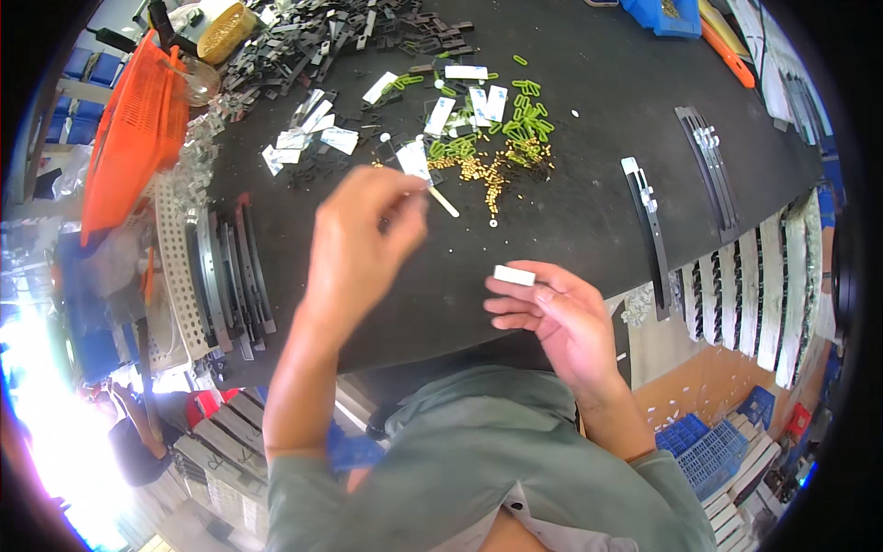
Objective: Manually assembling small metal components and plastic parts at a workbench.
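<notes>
My right hand pinches a small white rectangular piece between thumb and forefinger, just above the near side of the dark table. Its other fingers are loosely curled below. Further left, my left hand is raised, its thumb and fingers drawn together; blur hides whatever may be between them. Just beyond its fingertips lie a white card-like strip and a thin pale stick. Small brass pieces are scattered to the right of these, below green oval rings.
A heap of dark flat parts covers the far left. An orange basket and long metal strips stand at the left. Two dark rail assemblies lie right. A blue bin sits at the far right.
</notes>
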`<state>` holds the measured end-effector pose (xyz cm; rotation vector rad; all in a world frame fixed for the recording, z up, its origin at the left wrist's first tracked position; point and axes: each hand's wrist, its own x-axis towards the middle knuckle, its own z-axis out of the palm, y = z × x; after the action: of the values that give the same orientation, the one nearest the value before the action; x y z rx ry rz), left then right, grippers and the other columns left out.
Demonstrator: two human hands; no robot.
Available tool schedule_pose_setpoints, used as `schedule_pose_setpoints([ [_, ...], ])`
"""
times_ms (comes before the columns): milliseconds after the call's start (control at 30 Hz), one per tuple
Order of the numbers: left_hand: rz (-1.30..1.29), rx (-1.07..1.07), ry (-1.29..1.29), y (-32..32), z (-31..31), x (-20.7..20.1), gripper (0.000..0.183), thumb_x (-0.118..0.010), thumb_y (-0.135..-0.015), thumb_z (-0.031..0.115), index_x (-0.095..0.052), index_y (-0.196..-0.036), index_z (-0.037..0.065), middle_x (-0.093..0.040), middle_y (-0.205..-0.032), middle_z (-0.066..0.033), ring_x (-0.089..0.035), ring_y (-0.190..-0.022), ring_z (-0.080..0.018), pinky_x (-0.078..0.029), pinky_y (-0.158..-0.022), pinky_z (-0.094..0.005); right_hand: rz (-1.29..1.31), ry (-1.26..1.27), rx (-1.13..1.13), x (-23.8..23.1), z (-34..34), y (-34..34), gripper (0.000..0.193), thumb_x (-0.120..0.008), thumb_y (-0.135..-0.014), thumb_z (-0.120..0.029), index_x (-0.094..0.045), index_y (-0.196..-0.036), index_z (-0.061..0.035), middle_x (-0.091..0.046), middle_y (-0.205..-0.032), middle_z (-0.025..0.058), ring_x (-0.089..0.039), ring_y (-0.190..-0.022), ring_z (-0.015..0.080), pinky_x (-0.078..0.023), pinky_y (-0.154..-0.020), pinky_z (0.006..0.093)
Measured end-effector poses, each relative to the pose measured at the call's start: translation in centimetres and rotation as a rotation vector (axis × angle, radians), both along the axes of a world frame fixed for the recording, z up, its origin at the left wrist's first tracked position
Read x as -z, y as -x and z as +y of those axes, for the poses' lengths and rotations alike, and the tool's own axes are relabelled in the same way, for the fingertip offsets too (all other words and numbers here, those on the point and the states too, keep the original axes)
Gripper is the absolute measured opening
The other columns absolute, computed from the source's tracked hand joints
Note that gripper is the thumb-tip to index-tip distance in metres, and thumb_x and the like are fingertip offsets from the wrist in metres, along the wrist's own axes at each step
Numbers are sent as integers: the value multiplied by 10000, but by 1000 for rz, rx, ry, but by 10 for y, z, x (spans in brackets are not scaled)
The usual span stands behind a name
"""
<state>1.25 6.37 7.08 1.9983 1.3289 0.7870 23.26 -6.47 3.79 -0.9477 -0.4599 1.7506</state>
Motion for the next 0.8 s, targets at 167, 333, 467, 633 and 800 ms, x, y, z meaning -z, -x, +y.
schedule_pose_setpoints([
  [167, -127, 321, -97, -17, -52, 7, 211, -760, -782, -42, -714, -978, 25, -722, -1015, -116, -717, -1038, -300, -585, -847, -380, 270, 44, -61, 2, 8, 16, 404, -458, -1092, -186, -515, -1379, 93, -651, -1285, 236, -670, -1181, 314, -556, -1010, 433],
  [333, -82, 345, -83, -8, -59, 9, 188, -771, -781, -34, -690, -940, 23, -723, -1046, -115, -706, -1095, -317, -588, -865, -397, 96, 73, -79, 6, 8, 25, 339, -549, -1068, -131, -577, -1314, 101, -700, -1185, 199, -706, -1106, 274, -597, -961, 382],
  [467, -81, 338, -24, -16, -59, 0, 170, -769, -797, -24, -686, -938, 22, -715, -1075, -132, -706, -1084, -327, -580, -871, -385, 3, 27, 25, 3, 5, 23, 290, -604, -1029, -58, -611, -1269, 104, -725, -1126, 186, -728, -1036, 247, -619, -915, 359],
  [633, -74, 130, 50, -38, -40, -4, 124, -746, -868, 31, -683, -974, 20, -694, -1077, -139, -702, -920, -273, -566, -776, -367, -181, -84, 255, 5, 4, 10, 255, -647, -987, 8, -642, -1225, 102, -736, -1100, 176, -735, -992, 222, -621, -890, 341],
  [800, 262, 35, -196, -72, -15, 35, 215, -722, -902, 116, -624, -1068, 21, -633, -995, -144, -677, -851, -324, -554, -702, -409, -520, -266, 394, 28, 14, -5, 233, -684, -952, 40, -672, -1181, 82, -737, -1065, 157, -726, -962, 186, -618, -874, 334],
])
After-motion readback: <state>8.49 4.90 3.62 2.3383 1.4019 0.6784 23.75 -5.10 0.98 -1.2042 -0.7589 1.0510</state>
